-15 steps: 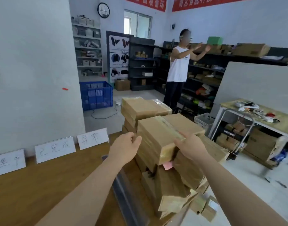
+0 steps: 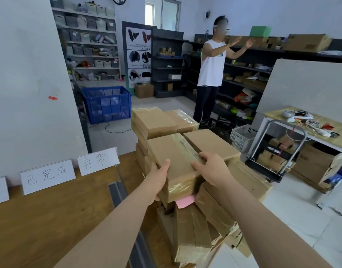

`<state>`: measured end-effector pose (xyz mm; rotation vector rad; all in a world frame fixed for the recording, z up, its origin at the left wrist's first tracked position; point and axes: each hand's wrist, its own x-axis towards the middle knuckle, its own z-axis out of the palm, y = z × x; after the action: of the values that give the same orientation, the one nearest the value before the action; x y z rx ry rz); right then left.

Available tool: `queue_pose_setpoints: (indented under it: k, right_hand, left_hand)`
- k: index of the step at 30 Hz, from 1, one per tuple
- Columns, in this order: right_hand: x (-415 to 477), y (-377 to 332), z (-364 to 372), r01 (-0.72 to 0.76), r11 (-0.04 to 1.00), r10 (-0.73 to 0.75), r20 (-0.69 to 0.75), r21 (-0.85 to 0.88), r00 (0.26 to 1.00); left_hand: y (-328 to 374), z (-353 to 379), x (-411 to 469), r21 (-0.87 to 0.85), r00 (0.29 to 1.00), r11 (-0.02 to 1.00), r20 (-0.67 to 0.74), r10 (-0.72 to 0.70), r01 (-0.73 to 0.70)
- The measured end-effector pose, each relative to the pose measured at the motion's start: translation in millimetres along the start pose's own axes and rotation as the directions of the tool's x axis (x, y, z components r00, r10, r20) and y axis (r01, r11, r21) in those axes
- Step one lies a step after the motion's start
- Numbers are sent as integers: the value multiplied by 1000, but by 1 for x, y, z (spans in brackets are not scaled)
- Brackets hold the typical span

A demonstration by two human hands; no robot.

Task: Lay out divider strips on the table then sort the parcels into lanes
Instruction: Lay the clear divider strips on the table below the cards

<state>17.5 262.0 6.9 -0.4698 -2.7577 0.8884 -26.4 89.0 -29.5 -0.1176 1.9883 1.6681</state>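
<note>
Grabbing the top brown taped cardboard parcel (image 2: 176,151) off the parcel stack (image 2: 193,231): left grip (image 2: 159,177) curled round its near-left corner, right grip (image 2: 210,169) clamped over the right edge, long axis pointing away, brown wooden surface (image 2: 50,219) sits left

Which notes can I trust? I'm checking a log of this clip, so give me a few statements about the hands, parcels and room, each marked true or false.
1. The left hand and right hand both hold the top parcel. True.
2. A pink slip sticks out just below that parcel. True.
3. The blue crate stands on the table. False: it stands on the floor by the shelves.
4. The person in the white top carries a parcel. False: both of their hands are raised and hold nothing.
5. The white signs stand along the table's far edge. True.
</note>
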Motion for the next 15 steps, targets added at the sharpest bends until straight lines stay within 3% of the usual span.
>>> queue_pose_setpoints:
  k: [5, 10, 15]
  right_hand:
    - [-4, -8, 5, 84, 989, -80, -38, 121, 996]
    - [-9, -18, 4, 136, 948, -125, -59, 286, 990]
    - [-20, -44, 13, 109, 855, -168, 72, 506, 983]
  left_hand:
    - [-11, -11, -2, -255, 1000, 967, 27, 3, 4]
    - [-15, -28, -21, -366, 997, 929, 22, 70, -57]
    - [-25, -65, -47, -517, 993, 849, -10, 118, -106]
